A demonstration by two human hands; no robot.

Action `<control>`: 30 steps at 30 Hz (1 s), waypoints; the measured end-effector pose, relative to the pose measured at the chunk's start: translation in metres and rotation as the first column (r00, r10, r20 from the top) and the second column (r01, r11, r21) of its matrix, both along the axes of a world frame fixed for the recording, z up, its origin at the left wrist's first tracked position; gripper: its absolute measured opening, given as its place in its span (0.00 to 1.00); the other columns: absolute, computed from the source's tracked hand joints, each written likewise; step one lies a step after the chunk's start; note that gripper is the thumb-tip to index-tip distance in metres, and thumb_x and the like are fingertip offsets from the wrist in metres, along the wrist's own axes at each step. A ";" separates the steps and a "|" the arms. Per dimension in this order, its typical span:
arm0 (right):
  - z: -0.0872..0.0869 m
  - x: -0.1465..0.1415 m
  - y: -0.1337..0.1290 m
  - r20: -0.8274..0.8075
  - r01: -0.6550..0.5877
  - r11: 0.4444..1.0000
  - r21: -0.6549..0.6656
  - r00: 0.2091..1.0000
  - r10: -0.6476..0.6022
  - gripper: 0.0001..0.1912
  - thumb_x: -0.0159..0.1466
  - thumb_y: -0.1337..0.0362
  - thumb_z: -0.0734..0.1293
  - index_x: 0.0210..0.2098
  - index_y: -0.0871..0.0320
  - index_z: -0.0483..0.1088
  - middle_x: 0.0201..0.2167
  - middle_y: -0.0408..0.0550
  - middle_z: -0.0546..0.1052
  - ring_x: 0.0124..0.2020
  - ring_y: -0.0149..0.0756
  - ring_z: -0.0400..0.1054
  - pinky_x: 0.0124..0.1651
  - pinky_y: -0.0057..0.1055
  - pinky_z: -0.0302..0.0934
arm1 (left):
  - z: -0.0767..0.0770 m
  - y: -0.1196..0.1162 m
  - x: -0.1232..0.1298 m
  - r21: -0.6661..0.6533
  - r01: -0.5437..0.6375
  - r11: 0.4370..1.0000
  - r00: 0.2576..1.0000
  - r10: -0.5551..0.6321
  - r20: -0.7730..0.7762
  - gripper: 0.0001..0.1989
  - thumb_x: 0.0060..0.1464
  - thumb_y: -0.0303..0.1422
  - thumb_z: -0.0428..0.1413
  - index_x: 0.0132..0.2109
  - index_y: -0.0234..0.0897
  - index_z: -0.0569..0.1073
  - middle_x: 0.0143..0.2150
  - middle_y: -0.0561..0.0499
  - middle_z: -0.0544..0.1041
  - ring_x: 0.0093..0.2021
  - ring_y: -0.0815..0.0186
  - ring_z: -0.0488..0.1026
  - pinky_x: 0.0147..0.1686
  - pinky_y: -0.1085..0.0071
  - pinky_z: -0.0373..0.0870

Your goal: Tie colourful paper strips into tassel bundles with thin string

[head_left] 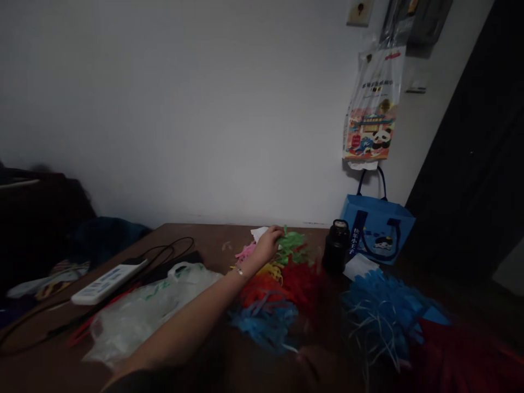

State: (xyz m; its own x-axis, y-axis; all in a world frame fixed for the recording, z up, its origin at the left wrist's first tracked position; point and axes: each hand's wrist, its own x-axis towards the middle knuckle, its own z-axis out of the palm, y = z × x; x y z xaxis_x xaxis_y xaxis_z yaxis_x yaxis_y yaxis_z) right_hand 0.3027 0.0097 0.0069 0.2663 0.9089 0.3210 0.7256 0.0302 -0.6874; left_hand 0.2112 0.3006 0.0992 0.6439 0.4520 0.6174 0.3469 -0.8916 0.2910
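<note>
My left hand (269, 243) reaches across the table from the lower left, a thin bracelet on its wrist. Its curled fingers meet at the edge of a bunch of green strips (293, 245), and a bit of green sticks up beside the fingertips. Pink strips (245, 251), yellow strips (273, 271), orange strips (262, 289), red strips (303, 284) and blue strips (268, 322) lie bunched around the forearm. Low in the picture, my right hand (307, 364) is dark and blurred, close to the white end (290, 347) of the blue bunch. Its fingers cannot be made out.
At left lie a crumpled clear plastic bag (155, 300), a white power strip (108, 281) and black cables. To the right are a black bottle (335, 248), a blue tote bag (374, 229), a larger blue bunch (385, 305) and dark red strips (458, 355). A tissue pack (372, 109) hangs on the wall.
</note>
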 end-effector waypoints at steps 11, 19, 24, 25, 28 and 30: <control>0.038 -0.009 -0.018 -0.563 0.231 0.956 0.182 0.821 -0.091 0.17 0.58 0.50 0.68 0.39 0.56 0.77 0.35 0.48 0.80 0.35 0.39 0.73 0.35 0.28 0.67 | -0.044 -0.179 -0.141 0.278 0.371 0.886 0.893 -0.423 0.153 0.13 0.64 0.27 0.50 0.50 0.40 0.75 0.43 0.42 0.80 0.48 0.60 0.75 0.48 0.66 0.73; 0.064 -0.063 -0.022 -0.429 -0.094 0.995 0.032 0.898 0.098 0.14 0.60 0.54 0.66 0.27 0.56 0.76 0.21 0.42 0.75 0.24 0.32 0.67 0.28 0.25 0.58 | -0.040 -0.243 -0.151 -0.547 0.354 0.759 0.922 -0.185 0.341 0.16 0.62 0.43 0.49 0.39 0.44 0.79 0.43 0.44 0.80 0.42 0.56 0.76 0.43 0.64 0.71; 0.047 -0.085 -0.023 -0.658 -0.104 0.989 0.102 0.739 0.145 0.15 0.59 0.51 0.67 0.28 0.58 0.75 0.21 0.41 0.73 0.23 0.30 0.64 0.27 0.24 0.57 | -0.056 -0.268 -0.145 -0.803 0.205 0.560 0.936 0.129 0.328 0.17 0.52 0.48 0.59 0.43 0.43 0.78 0.42 0.46 0.79 0.45 0.54 0.73 0.46 0.65 0.68; 0.043 -0.088 -0.023 -0.742 -0.089 0.990 0.105 0.656 0.138 0.17 0.59 0.49 0.67 0.31 0.58 0.75 0.18 0.39 0.69 0.20 0.27 0.60 0.24 0.23 0.54 | -0.059 -0.272 -0.142 -0.849 0.214 0.482 0.929 0.169 0.330 0.16 0.51 0.48 0.60 0.40 0.41 0.78 0.38 0.47 0.78 0.40 0.57 0.73 0.42 0.68 0.68; 0.032 -0.087 -0.024 -0.902 -0.013 0.996 0.084 0.425 0.082 0.23 0.56 0.45 0.69 0.39 0.58 0.73 0.13 0.31 0.55 0.15 0.23 0.45 0.18 0.21 0.41 | -0.065 -0.282 -0.138 -0.902 0.414 0.120 0.852 0.298 0.430 0.17 0.50 0.48 0.62 0.37 0.39 0.76 0.27 0.53 0.73 0.27 0.67 0.68 0.29 0.74 0.65; 0.029 -0.085 -0.028 -0.908 -0.002 0.997 0.076 0.414 0.070 0.24 0.54 0.46 0.71 0.39 0.59 0.73 0.13 0.30 0.54 0.15 0.23 0.45 0.19 0.21 0.41 | -0.068 -0.287 -0.137 -0.832 0.550 -0.076 0.784 0.391 0.483 0.18 0.47 0.46 0.65 0.38 0.37 0.75 0.25 0.55 0.71 0.24 0.70 0.67 0.27 0.76 0.64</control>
